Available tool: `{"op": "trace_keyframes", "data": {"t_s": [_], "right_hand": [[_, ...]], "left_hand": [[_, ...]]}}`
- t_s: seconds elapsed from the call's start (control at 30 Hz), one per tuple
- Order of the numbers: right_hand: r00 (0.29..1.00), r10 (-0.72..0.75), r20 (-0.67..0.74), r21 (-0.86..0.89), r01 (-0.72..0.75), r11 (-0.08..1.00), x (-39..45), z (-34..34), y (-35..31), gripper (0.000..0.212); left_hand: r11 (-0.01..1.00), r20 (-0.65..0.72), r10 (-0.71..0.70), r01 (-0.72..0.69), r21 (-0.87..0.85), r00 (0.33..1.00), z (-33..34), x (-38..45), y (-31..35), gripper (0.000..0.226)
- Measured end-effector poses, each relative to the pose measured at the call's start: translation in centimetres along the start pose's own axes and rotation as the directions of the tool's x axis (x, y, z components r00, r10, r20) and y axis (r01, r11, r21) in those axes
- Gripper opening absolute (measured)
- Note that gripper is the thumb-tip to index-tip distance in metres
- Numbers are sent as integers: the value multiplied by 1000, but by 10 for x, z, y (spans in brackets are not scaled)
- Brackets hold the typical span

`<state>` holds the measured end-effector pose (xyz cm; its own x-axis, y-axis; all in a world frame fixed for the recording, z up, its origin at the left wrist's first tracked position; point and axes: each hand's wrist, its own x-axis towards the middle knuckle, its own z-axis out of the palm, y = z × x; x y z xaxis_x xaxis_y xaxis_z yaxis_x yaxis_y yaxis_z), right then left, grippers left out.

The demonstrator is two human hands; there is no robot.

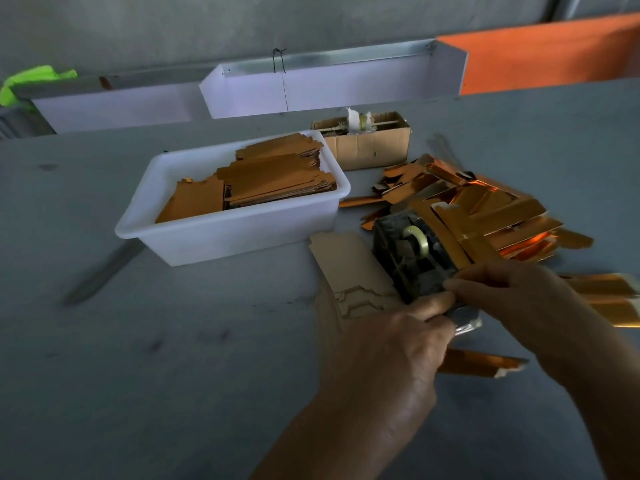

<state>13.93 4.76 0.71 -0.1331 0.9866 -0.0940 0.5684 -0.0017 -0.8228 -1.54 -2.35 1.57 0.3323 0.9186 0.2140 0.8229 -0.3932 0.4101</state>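
One white tub [228, 237] holds three uneven stacks of flat blanks [277, 181]. Behind the tub stand one cardboard box [370, 150] and two white troughs [332, 88]. Right of the tub are one tape dispenser [408, 265] with one tape roll [417, 237], two hands, the left hand [391, 344] and the right hand [512, 292], and one loose heap [485, 209] of shiny gold blanks, too many to count.

On the table [138, 341] before me, a tub [221, 237] sits left of centre with flat card blanks [277, 181] stacked in it. Behind its right corner stands a cardboard box [367, 150]. Right of the tub lies a heap of folded blanks [485, 209]. The tape dispenser [412, 258] sits at the heap's near left edge, with a flat blank [346, 261] against its left side. My left hand [391, 344] and right hand [512, 296] meet at the dispenser's near end. Two long trays [329, 88] run along the table's far edge.
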Motion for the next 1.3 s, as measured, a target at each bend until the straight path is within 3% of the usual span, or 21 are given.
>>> {"op": "trace_keyframes", "data": {"t_s": [0.33, 0.53, 0.67, 0.8, 1.13, 1.3], "right_hand": [[999, 30, -36, 159, -24, 987, 0, 7, -3, 6], [996, 80, -33, 385, -61, 921, -13, 4, 3, 12], [985, 17, -173, 194, 17, 981, -24, 10, 10, 10], [977, -36, -211, 94, 57, 994, -27, 17, 15, 7], [958, 11, -286, 188, 45, 981, -27, 27, 15, 9], [957, 25, -288, 192, 33, 981, -28, 27, 18, 12]], "left_hand": [[999, -57, 7, -4, 47, 998, 11, -9, -4, 25], [994, -11, -22, 23, 105, 1000, 12, -11, 0, 24], [998, 5, -16, 15, 68, 1000, 10, -9, 1, 23], [992, 61, 21, -28, 119, 998, 4, -7, 2, 23], [978, 170, 1, -37, 205, 985, 2, 5, 1, 18], [950, 198, -28, -36, 312, 980, 7, 7, 2, 32]]}}
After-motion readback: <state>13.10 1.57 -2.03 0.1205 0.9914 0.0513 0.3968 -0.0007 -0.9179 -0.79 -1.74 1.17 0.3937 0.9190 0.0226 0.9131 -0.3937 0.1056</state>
